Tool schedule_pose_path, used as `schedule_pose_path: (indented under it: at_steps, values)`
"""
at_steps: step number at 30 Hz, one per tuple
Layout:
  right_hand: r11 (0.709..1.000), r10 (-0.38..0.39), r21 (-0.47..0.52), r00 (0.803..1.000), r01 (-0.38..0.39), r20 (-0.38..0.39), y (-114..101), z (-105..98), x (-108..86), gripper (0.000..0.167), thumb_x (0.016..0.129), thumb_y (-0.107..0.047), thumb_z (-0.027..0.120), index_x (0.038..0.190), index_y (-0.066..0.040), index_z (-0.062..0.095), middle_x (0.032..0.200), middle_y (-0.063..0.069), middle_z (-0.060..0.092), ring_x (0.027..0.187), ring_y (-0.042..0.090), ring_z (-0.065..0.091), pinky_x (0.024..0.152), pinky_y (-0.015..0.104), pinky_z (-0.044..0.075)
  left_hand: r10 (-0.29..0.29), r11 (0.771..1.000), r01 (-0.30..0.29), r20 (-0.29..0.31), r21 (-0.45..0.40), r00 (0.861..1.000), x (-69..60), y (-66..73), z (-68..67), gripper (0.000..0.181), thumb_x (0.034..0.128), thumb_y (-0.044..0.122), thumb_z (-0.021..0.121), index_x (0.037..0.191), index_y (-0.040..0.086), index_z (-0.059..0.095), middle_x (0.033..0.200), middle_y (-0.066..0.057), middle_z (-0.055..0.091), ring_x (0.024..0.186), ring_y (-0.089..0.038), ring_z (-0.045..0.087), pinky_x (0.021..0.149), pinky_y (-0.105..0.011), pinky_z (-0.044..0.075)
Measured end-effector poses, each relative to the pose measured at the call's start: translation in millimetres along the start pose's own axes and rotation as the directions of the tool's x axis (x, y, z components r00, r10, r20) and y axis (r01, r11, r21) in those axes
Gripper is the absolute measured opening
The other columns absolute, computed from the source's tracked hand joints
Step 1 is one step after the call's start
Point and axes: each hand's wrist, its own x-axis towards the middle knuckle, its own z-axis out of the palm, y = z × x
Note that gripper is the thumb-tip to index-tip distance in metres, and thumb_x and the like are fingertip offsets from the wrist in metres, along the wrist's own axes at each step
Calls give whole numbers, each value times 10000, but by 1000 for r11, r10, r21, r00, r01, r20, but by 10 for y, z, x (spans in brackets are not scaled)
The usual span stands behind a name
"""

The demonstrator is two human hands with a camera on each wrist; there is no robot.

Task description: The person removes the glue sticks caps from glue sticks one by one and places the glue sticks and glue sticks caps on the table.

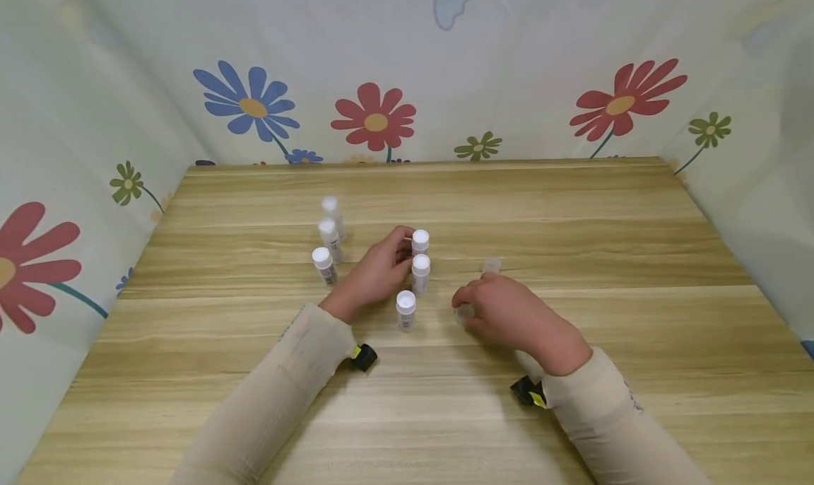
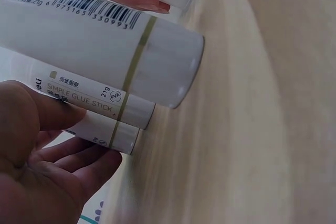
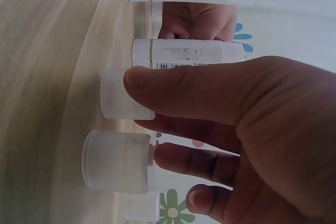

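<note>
My left hand (image 1: 375,269) holds the farthest upright white glue stick (image 1: 420,240) of a row, thumb on the near side and fingers behind it. Two more glue sticks stand nearer in that row: a middle one (image 1: 420,276) and a near one (image 1: 405,311), whose barcode shows large in the left wrist view. To the right, my right hand (image 1: 515,315) pinches a small translucent ribbed cap (image 3: 115,95) between thumb and index finger, at the table surface. A second ribbed cap (image 3: 118,161) stands beside its fingers, and another cap (image 1: 492,264) lies beyond the hand.
Left of my left forearm, a second row of glue sticks stands upright: a far one (image 1: 331,209), a middle one (image 1: 331,239) and a near one (image 1: 324,266). All are on a wood-grain table (image 1: 572,216), with a flower-printed curtain (image 1: 509,68) behind and at both sides.
</note>
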Motion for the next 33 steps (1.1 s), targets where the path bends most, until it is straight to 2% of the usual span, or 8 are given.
schedule_pose_path:
  at_steps: [10, 16, 20, 23, 27, 30, 33]
  values:
    - [1000, 22, 7, 1000, -22, 13, 0, 23, 5, 170, 822, -143, 739, 990, -140, 715, 975, -21, 719, 875, 174, 589, 812, 366, 496, 6, 999, -5, 2, -38, 1000, 9, -40, 13, 313, 993, 75, 495, 1300, 107, 441, 1312, -130, 601, 1235, -226, 580, 1060, -360, 447]
    - [1000, 18, 4, 1000, -18, 11, 1, 29, 6, 179, 822, -138, 736, 999, -137, 715, 982, -18, 720, 889, 180, 598, 826, 374, 496, 5, 1000, -5, -2, -8, 1000, -1, -29, 8, 385, 987, 77, 506, 1364, 103, 429, 1342, -121, 585, 1249, -224, 570, 1068, -342, 440]
    - [1000, 21, 5, 1000, -21, 13, 1, 34, 8, 188, 820, -130, 729, 1007, -134, 713, 990, -12, 720, 900, 187, 603, 832, 378, 497, -18, 1000, 19, -27, 21, 999, -40, 54, -42, 433, 991, 98, 503, 1412, 124, 408, 1359, -77, 569, 1276, -195, 545, 1082, -325, 425]
    - [1000, 23, 9, 1000, -24, 12, -1, 36, 9, 223, 806, -128, 727, 1029, -128, 710, 1006, 4, 720, 928, 203, 616, 851, 390, 502, -23, 998, 27, -64, 62, 998, -101, 185, -149, 435, 988, 109, 504, 1415, 128, 422, 1350, -64, 568, 1277, -187, 534, 1082, -324, 424]
    - [1000, 23, 13, 1000, -23, 3, -16, 14, -1, 302, 796, -159, 728, 1094, -118, 695, 1051, 30, 711, 979, 233, 624, 880, 412, 505, 17, 987, 7, -145, 161, 989, -205, 385, -365, 387, 976, 137, 549, 1358, 98, 504, 1306, -80, 593, 1201, -213, 564, 1037, -345, 467]
    - [1000, 22, 12, 1000, -21, -20, -28, 1, -15, 335, 807, -186, 724, 1132, -113, 683, 1084, 39, 699, 1004, 247, 621, 892, 420, 504, 37, 973, 17, -227, 231, 973, -293, 492, -536, 356, 960, 174, 599, 1304, 90, 563, 1259, -81, 614, 1125, -234, 578, 996, -369, 493]
    - [1000, 19, 17, 999, -18, -46, -46, -16, -27, 343, 822, -200, 725, 1149, -110, 679, 1106, 46, 694, 1029, 254, 622, 909, 429, 502, 18, 961, 65, -295, 270, 955, -382, 547, -709, 353, 945, 206, 629, 1276, 96, 581, 1225, -76, 608, 1084, -242, 560, 979, -394, 496]
